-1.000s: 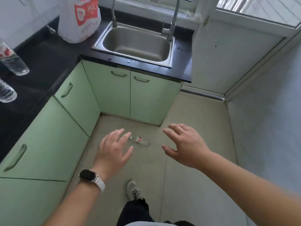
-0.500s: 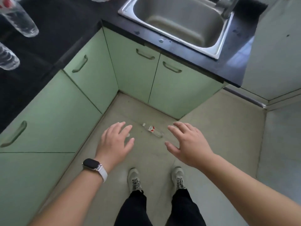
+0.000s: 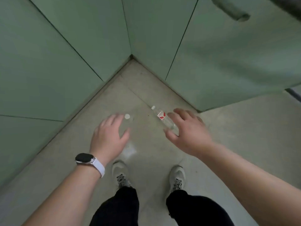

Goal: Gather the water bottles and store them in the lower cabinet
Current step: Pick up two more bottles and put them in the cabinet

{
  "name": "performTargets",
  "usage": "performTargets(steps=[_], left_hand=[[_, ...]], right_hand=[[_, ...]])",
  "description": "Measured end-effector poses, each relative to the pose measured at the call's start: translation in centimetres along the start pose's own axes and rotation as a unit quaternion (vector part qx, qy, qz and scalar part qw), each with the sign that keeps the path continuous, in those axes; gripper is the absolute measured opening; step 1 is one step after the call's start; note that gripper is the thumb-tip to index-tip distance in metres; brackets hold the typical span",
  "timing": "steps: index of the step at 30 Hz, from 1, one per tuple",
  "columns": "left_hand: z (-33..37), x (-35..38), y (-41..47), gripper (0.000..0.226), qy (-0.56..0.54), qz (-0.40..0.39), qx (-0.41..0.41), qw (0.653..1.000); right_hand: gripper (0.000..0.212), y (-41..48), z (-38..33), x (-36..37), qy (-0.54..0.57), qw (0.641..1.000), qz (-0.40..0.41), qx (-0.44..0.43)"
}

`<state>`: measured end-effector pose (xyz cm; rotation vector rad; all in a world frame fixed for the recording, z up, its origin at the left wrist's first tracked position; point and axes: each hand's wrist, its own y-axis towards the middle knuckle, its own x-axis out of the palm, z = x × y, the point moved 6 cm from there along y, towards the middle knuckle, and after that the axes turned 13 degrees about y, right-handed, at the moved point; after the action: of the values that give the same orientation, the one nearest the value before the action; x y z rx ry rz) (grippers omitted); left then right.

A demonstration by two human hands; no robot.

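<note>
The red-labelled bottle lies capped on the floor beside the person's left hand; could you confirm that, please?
Not quite: the head view shows the red-labelled bottle lying capped on the floor beside the right hand, not the left hand.

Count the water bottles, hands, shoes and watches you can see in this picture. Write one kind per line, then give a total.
Water bottles: 2 (labelled bottle, unlabelled bottle)
Hands: 2 (left hand, right hand)
Shoes: 2 (left shoe, right shoe)
Watches: 1 (watch on the left wrist)
Total: 7
</note>
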<state>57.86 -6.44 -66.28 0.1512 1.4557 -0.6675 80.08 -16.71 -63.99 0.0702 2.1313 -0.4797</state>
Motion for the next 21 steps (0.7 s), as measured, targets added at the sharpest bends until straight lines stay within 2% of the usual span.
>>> performTargets(steps=[7, 13, 18, 21], left_hand=[[-3.8, 15.8, 5.1, 0.052, -0.062, 0.033, -0.064, 0.996], [-7.0, 30.2, 8.2, 0.069, -0.159, 0.048, -0.170, 0.971], [-8.5, 38.3, 11.0, 0.092, -0.251, 0.051, -0.207, 0.944], [-8.4, 40.0, 12.7, 0.086, -0.310, 0.105, -0.224, 0.918]], right_hand=[[0.057, 5.5, 9.5, 15.2, 0.001, 1.000, -0.004, 0.000], [0.061, 11.4, 18.7, 28.0, -0.004, 0.998, -0.020, 0.051], [0.068, 15.1, 24.9, 33.4, -0.008, 0.998, 0.018, 0.067], [0.072, 16.7, 27.5, 35.1, 0.000, 0.996, 0.038, 0.075]])
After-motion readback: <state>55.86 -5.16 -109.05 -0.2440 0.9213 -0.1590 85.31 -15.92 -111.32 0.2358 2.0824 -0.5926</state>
